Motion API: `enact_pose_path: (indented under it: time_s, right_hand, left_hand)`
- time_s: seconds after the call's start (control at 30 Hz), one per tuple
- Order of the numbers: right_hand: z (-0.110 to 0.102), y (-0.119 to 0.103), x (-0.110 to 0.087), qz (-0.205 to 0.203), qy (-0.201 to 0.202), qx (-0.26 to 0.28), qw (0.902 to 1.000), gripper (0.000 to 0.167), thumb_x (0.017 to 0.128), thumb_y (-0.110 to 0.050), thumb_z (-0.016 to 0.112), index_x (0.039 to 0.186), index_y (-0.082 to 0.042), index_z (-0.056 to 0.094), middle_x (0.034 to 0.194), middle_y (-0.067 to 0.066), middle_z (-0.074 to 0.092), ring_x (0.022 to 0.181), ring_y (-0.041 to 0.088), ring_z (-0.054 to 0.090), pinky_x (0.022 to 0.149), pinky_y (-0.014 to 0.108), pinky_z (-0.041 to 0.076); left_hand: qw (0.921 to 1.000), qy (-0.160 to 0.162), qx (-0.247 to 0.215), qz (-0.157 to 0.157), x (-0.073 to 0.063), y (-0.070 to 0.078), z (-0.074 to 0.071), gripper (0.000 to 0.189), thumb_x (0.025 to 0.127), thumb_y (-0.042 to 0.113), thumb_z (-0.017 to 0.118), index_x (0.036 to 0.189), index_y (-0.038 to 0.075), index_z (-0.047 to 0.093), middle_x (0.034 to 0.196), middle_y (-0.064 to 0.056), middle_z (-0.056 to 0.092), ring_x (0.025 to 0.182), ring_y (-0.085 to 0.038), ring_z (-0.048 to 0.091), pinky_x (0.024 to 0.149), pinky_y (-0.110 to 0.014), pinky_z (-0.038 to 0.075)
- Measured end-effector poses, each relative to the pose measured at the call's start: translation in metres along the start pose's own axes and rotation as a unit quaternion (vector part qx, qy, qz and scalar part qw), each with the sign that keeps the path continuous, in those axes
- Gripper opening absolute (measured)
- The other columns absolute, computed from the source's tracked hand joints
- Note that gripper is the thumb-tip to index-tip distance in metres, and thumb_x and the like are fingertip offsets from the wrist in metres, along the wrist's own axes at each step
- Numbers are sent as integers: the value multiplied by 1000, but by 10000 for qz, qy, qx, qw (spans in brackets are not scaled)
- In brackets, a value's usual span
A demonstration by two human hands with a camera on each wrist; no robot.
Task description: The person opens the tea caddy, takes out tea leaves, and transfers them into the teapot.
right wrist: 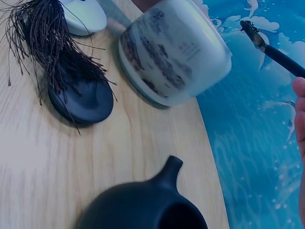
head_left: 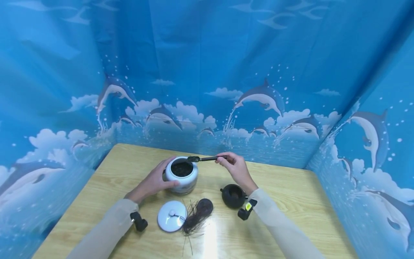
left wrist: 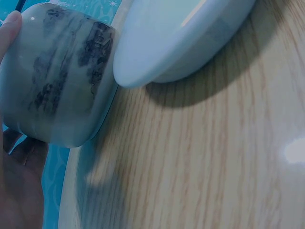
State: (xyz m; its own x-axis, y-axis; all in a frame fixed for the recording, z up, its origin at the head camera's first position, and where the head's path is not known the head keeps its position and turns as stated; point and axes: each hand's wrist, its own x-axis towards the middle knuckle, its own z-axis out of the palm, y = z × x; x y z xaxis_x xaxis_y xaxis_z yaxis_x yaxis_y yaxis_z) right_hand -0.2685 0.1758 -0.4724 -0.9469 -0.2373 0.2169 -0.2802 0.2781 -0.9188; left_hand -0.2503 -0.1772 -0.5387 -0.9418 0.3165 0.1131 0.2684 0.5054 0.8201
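Observation:
My left hand (head_left: 156, 180) grips a white porcelain tea jar (head_left: 191, 181) from its left side, thumb on the near wall. Dark tea leaves (head_left: 182, 169) show inside its mouth. A grey landscape is painted round the jar, clear in the right wrist view. Between thumb and fingers my right hand (head_left: 235, 167) pinches the dark handle of a small tea scoop (head_left: 210, 158). The scoop's head overlaps the jar's right rim in the head view, and dark bits of leaf (right wrist: 249, 27) lie on it. Below the right hand stands a black teapot (head_left: 231, 196), uncovered.
The jar's white lid (head_left: 169, 220) lies on the wooden table (head_left: 278, 230) in front of the jar. Beside it are a dark round disc (head_left: 205, 206) and a bundle of thin dark strands (head_left: 193, 220). Blue dolphin-printed sheets (head_left: 200, 72) enclose the back and sides.

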Motion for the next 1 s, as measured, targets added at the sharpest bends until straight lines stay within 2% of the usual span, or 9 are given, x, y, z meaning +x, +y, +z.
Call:
enact_pose_path:
  time_s: [0.2, 0.27, 0.37, 0.57, 0.67, 0.7, 0.77, 1.0]
  right_hand:
    - [-13, 2, -2, -35, 146, -1, 9999, 29, 109, -33, 70, 127, -12, 78, 113, 9, 82, 105, 16, 76, 98, 29, 63]
    - [-18, 2, -4, -51, 226, 1, 9997, 28, 109, -32, 70, 127, -11, 78, 111, 10, 82, 104, 16, 77, 96, 26, 63]
    - [-26, 2, -7, -88, 308, -15, 9995, 29, 109, -30, 70, 127, -9, 78, 110, 10, 82, 106, 23, 77, 95, 24, 63]
    - [-45, 3, -16, -86, 470, -34, 9989, 35, 109, -30, 70, 129, -1, 75, 108, 8, 82, 109, 32, 76, 94, 23, 63]
    - [-55, 3, -21, -58, 557, -89, 9984, 36, 109, -31, 70, 130, -1, 74, 107, 5, 83, 109, 31, 76, 94, 22, 63]
    - [-58, 4, -23, -53, 567, -117, 9983, 37, 109, -31, 70, 131, -1, 74, 107, 5, 83, 108, 27, 77, 94, 22, 63]
    - [-65, 4, -27, -58, 597, -143, 9981, 38, 109, -30, 70, 131, 1, 73, 107, 5, 83, 106, 22, 77, 94, 22, 63]
    - [-82, 7, -40, -70, 687, -139, 9975, 33, 110, -26, 69, 129, 1, 74, 105, 1, 83, 103, 15, 77, 93, 24, 64]
  left_hand:
    - [10000, 23, -64, 20, -1, 0, 0, 115, 85, 52, 92, 174, 17, 28, 175, -18, 35, 161, -47, 35, 127, -77, 26]
    - [10000, 27, -61, 19, -1, -1, 0, 114, 85, 52, 92, 174, 19, 28, 175, -17, 35, 161, -46, 35, 127, -77, 27]
    - [10000, 31, -51, 43, -1, -1, 0, 114, 86, 52, 91, 174, 22, 27, 175, -17, 35, 161, -47, 35, 127, -77, 27]
    - [9999, 38, -75, 82, 0, -2, 0, 113, 86, 52, 91, 174, 20, 28, 175, -19, 36, 160, -47, 35, 127, -77, 27]
    - [9999, 37, -69, 74, 1, -2, 0, 114, 86, 52, 91, 174, 18, 28, 175, -18, 36, 161, -47, 35, 127, -77, 27]
    - [9999, 37, -66, 78, 1, -2, 0, 114, 86, 51, 91, 174, 17, 28, 175, -18, 36, 160, -47, 35, 127, -77, 27]
    - [9999, 39, -83, 71, 1, -2, 1, 114, 86, 51, 92, 174, 17, 28, 175, -18, 36, 160, -47, 36, 128, -76, 27]
    - [10000, 25, -91, 14, 0, 1, 0, 115, 85, 51, 92, 174, 18, 28, 176, -19, 34, 161, -47, 34, 127, -77, 26]
